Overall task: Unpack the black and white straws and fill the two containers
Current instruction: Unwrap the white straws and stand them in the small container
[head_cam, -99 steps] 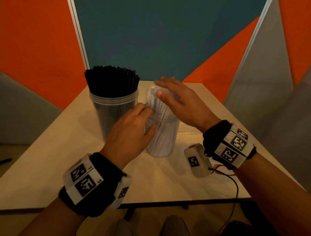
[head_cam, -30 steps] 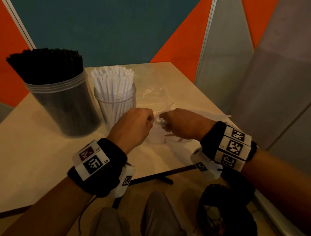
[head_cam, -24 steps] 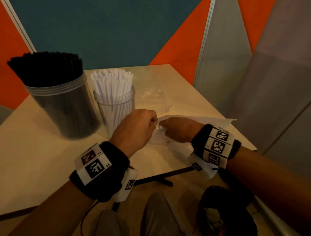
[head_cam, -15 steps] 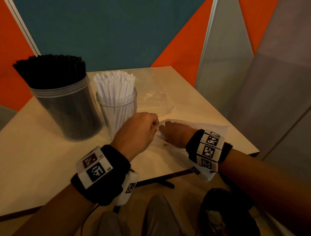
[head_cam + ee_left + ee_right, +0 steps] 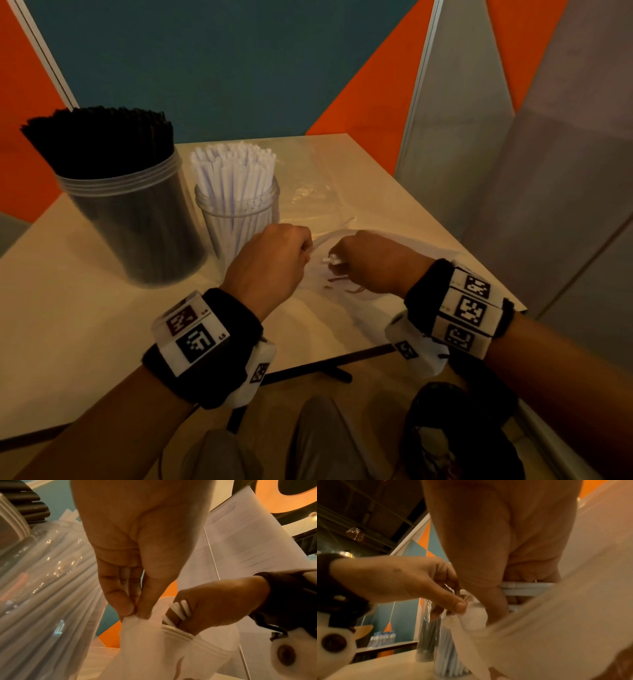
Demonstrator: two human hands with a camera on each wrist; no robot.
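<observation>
A wide clear container [image 5: 137,219] at the left is packed with black straws [image 5: 99,140]. Beside it a smaller clear jar [image 5: 239,216] holds white straws [image 5: 234,168]. In front of the jar, my left hand [image 5: 303,248] pinches the mouth edge of a translucent zip bag [image 5: 342,287] between thumb and fingers [image 5: 126,608]. My right hand [image 5: 337,260] is at the bag's mouth and grips a few white straws [image 5: 179,609]. Their ends stick out of the fist [image 5: 525,586]. The bag [image 5: 154,649] hangs slack below both hands.
A second clear plastic bag [image 5: 318,192] lies flat behind the hands. Thin reddish loops [image 5: 339,281] lie in the held bag. The table's right edge [image 5: 486,270] is close to my right wrist. A dark bag [image 5: 455,435] sits on the floor below.
My right hand went into the bag's mouth while the left kept pinching the edge open. It now shows white straw ends in its grip. Earlier both hands were at the white-straw jar.
</observation>
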